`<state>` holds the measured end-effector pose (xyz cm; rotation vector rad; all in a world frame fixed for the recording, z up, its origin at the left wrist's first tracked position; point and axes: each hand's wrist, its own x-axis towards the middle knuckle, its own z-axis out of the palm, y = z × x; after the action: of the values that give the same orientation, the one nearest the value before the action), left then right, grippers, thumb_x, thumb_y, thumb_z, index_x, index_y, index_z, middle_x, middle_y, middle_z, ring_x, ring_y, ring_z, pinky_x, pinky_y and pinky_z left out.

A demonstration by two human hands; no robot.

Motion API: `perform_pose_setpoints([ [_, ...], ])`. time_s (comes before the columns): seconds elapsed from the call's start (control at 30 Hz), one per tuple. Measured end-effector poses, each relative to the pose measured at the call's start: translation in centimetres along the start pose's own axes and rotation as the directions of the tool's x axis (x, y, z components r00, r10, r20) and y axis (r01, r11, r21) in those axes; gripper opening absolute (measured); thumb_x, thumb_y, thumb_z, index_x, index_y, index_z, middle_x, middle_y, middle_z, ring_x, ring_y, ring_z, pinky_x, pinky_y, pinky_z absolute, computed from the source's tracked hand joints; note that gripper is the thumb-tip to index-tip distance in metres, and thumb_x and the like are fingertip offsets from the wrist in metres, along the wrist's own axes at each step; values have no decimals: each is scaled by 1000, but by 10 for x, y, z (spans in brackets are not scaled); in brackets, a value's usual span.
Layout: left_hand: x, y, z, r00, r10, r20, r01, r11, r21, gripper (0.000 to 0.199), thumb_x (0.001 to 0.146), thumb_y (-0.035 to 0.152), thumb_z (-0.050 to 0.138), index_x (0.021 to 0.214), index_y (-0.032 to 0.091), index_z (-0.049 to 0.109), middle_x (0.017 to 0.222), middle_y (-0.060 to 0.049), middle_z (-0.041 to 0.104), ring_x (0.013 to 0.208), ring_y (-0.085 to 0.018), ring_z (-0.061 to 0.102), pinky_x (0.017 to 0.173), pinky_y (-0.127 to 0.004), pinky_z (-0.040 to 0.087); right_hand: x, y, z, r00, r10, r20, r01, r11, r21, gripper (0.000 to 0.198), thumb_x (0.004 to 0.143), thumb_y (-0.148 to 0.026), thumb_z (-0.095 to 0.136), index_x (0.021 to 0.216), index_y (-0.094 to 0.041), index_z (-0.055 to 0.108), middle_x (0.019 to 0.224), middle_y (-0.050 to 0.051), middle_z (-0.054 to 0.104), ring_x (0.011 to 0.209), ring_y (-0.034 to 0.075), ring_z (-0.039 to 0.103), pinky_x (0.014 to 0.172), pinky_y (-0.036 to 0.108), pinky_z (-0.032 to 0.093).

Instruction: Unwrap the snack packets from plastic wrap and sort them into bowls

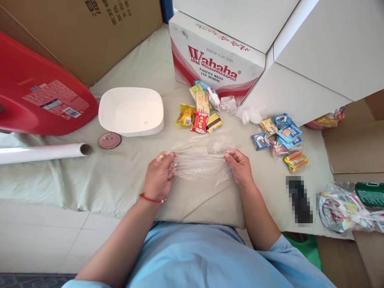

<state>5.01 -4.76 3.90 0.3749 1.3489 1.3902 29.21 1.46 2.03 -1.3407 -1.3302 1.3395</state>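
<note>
A clear plastic bag [201,160] is stretched sideways between my two hands, above the cloth-covered surface. My left hand [160,172], with a red bracelet at the wrist, pinches the bag's left side. On the opposite side, my right hand [239,166] grips it between thumb and fingers. Beyond the bag lies a group of small wrapped snacks, among them a red packet [199,122] and a yellow packet [184,115]. A white plastic tub [131,128] stands beyond my left hand, to its left. Blue snack packets [289,132] and others lie right of my right hand.
A Wahaba-style printed water carton, lettered Wahaha [216,60], stands at the back. At left are a red jug [45,96], a white tube [45,153] and a round pinkish disc [109,140]. Crumpled clear plastic [250,115] and a blurred-out dark object [299,200] lie rightward.
</note>
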Motion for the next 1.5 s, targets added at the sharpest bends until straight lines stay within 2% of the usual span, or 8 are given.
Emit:
perform_pose_setpoints([
  [0.13, 7, 9, -32, 946, 213, -246, -148, 955, 258, 40, 64, 30, 82, 96, 20, 60, 69, 8, 51, 54, -8, 42, 50, -22, 32, 6, 2, -4, 998, 58, -15, -58, 998, 30, 35, 81, -55, 73, 93, -22, 69, 72, -2, 64, 60, 13, 52, 55, 25, 40],
  [0.23, -10, 28, -42, 770, 581, -263, -313, 704, 638, 30, 77, 25, 76, 105, 21, 65, 85, 2, 61, 70, -13, 55, 68, -29, 46, 6, 4, -4, 999, 32, 16, -32, 999, 14, 33, 81, -53, 74, 90, -22, 70, 78, 0, 67, 70, 16, 60, 65, 28, 47],
  [0.33, -25, 49, -28, 634, 760, 144, -551, 313, 774, 16, 94, 25, 63, 107, 24, 72, 101, -4, 69, 89, -18, 64, 86, -35, 52, 4, 4, -4, 998, 9, 60, -10, 1000, 13, 31, 81, -51, 75, 90, -22, 72, 83, 0, 69, 74, 17, 62, 74, 30, 50],
  [0.47, 0, 42, 7, 507, 405, 761, -846, 64, 529, 32, 103, 33, 51, 123, 23, 73, 123, -10, 75, 118, -23, 68, 102, -39, 53, 4, 0, -6, 990, 35, 140, -32, 999, -23, 33, 80, -52, 76, 91, -21, 72, 82, 0, 68, 73, 17, 61, 74, 30, 49],
  [0.6, 43, 3, 25, 610, 125, 783, -768, -149, 622, 47, 106, 36, 42, 145, 21, 61, 155, -15, 57, 147, -31, 50, 124, -64, 30, 1, -6, -13, 991, 52, 120, -41, 995, -92, 36, 82, -56, 72, 86, -20, 71, 74, -1, 66, 68, 16, 58, 69, 28, 45],
  [0.97, 17, -19, -10, 773, 239, 588, -544, -228, 808, 57, 109, 42, 32, 161, 22, 41, 169, -17, 34, 156, -34, 37, 124, -77, 8, -46, 4, -70, 954, -106, -281, -69, 835, -546, 39, 93, -58, 61, 100, -21, 73, 75, 4, 70, 64, 21, 61, 63, 35, 49],
  [1.23, 2, -27, -19, 732, 234, 640, -595, -239, 768, 53, 108, 40, 36, 160, 29, 44, 168, -13, 38, 154, -35, 41, 125, -76, 8, -32, -8, -26, 850, -350, 393, 522, 462, -717, 37, 102, -33, 55, 135, -24, 69, 149, 13, 62, 141, 32, 52, 114, 56, 48],
  [1.5, 8, -21, -28, 737, 246, 629, -575, -261, 775, 56, 109, 41, 34, 162, 23, 40, 169, -14, 35, 155, -31, 40, 127, -72, 0, 16, -27, -29, 899, -352, 260, 414, 493, -766, 37, 106, -41, 45, 106, -22, 76, 105, 11, 78, 100, 27, 70, 94, 44, 55],
])
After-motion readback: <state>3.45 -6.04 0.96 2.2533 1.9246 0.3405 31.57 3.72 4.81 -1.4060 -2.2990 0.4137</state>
